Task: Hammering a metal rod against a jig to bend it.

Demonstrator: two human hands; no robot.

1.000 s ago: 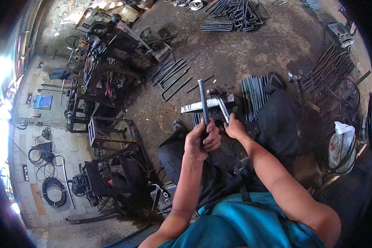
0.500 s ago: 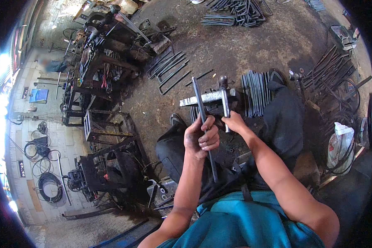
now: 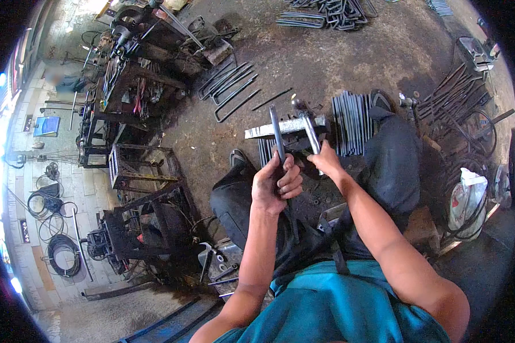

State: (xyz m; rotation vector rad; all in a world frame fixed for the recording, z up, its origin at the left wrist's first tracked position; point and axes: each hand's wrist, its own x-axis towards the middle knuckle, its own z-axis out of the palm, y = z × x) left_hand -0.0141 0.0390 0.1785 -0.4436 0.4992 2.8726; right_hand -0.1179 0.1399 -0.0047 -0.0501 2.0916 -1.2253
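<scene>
My left hand (image 3: 276, 184) is closed round a straight grey metal rod (image 3: 276, 128). The rod stands steeply across the picture, its upper end over a flat-topped steel block (image 3: 260, 131) between my feet; whether they touch I cannot tell. In my right hand (image 3: 325, 160) is a hammer (image 3: 311, 136), gripped near the end of its bright metal handle. Its rounded head (image 3: 298, 103) is above the far side of the block, tilted a little left. A row of straight rods (image 3: 350, 123) lies right of the block, beside my right foot.
Bent U-shaped rods (image 3: 226, 86) lie on the floor ahead to the left, with a larger pile (image 3: 343, 14) farther off. Dark machines and metal frames (image 3: 146, 166) line the left side. At right are a heap of thin rods (image 3: 455, 94) and a white bag (image 3: 468, 200).
The hammer head has swung slightly left and the handle leans more. The rod's upper end looks foreshortened and tipped away from me. The whole view has shifted slightly; both hands keep their grips.
</scene>
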